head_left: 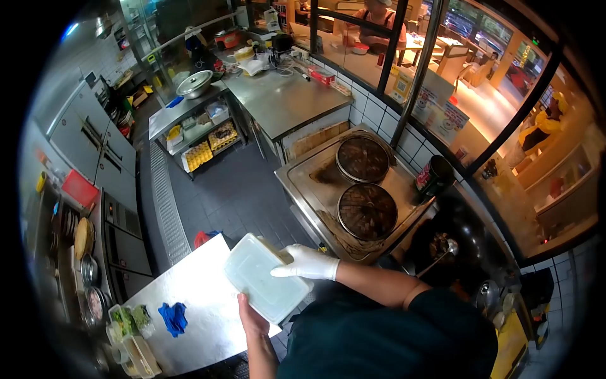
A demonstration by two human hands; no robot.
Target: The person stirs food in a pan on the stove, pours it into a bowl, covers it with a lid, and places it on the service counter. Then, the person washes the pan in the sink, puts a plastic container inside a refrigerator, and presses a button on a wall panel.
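Note:
A pale translucent plastic box (265, 281) with a lid on it is held tilted between both hands, over the edge of a white-lit worktop (208, 303). My right hand (306, 262), in a white glove, grips the box's upper right side, its thumb across the lid. Bare, my left hand (252, 316) is against the lower left side; most of its fingers are hidden by the box. A crumpled blue cloth (173, 318) lies on the worktop left of the box.
Two round steamer lids (363, 158) (367, 211) sit on the steel stove. A wok (467, 234) with a ladle (452, 247) is at right. Containers of greens (129, 321) stand at lower left. A person (372, 25) is behind the window.

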